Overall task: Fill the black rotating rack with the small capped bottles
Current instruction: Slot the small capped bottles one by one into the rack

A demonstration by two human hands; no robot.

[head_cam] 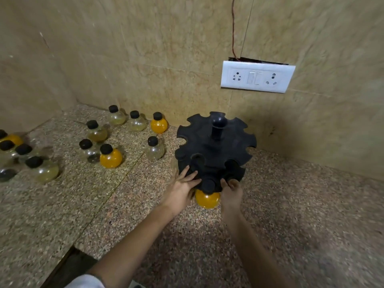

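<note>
The black rotating rack [215, 146] stands on the speckled stone counter [291, 204] near the wall corner, with a knobbed post in its middle. An orange bottle [207, 198] with a black cap hangs in the rack's near slot. My left hand [182, 189] rests flat against the rack's near-left edge, fingers spread, touching the bottle's left side. My right hand [232, 191] curls at the bottle's right side under the rack's rim. Whether it grips the bottle or the rack is unclear. Several capped bottles stand loose on the counter to the left, such as an orange one [110, 156] and a clear one [154, 148].
More bottles crowd the far left edge [31, 161]. A white socket plate [257, 76] is on the wall behind the rack. The counter's front edge drops off at lower left [62, 265]. Walls close in at the back and left.
</note>
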